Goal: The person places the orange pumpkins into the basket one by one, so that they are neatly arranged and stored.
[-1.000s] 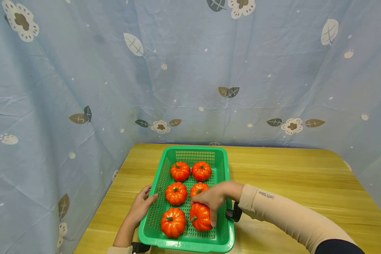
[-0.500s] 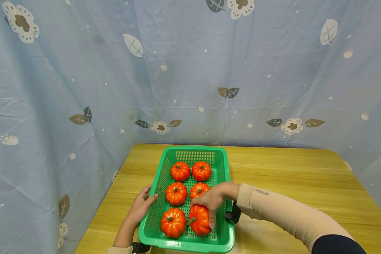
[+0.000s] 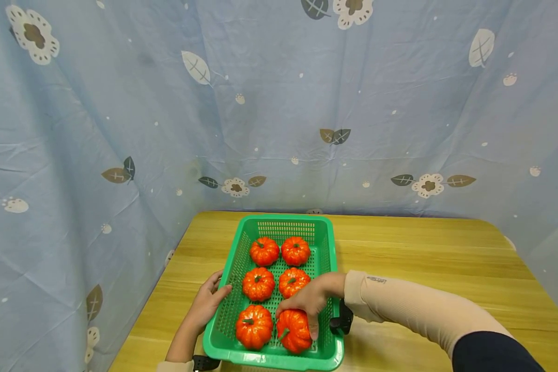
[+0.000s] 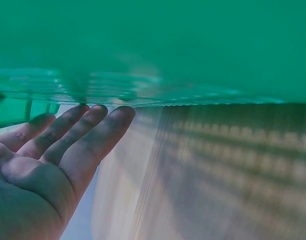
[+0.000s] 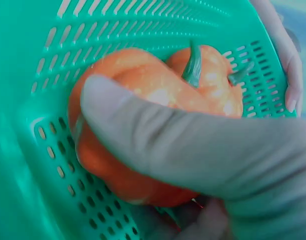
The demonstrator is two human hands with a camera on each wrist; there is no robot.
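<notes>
My right hand (image 3: 308, 300) grips a shiny orange toy pumpkin (image 3: 294, 333) at the near right of the green plastic basket (image 3: 279, 360). In the right wrist view the thumb (image 5: 143, 125) lies across the pumpkin's side, with the other fingers partly hidden beneath it. My left hand (image 3: 208, 298) holds the basket's left side, thumb over the rim. The left wrist view shows its four fingers (image 4: 88, 142) stretched out, tips at the outer wall. Beside the gripped pumpkin sits another pumpkin (image 3: 254, 327) with a green stem.
Several more pumpkins, such as the middle left one (image 3: 258, 284) and the far right one (image 3: 295, 251), stand in rows in the basket. Under it is a wooden table (image 3: 414, 248). A blue patterned curtain (image 3: 279, 103) hangs behind and to the left.
My right hand has shifted slightly nearer with its pumpkin and turned it, so the stem points differently. More of the middle right pumpkin shows. The left hand and basket stay in place.
</notes>
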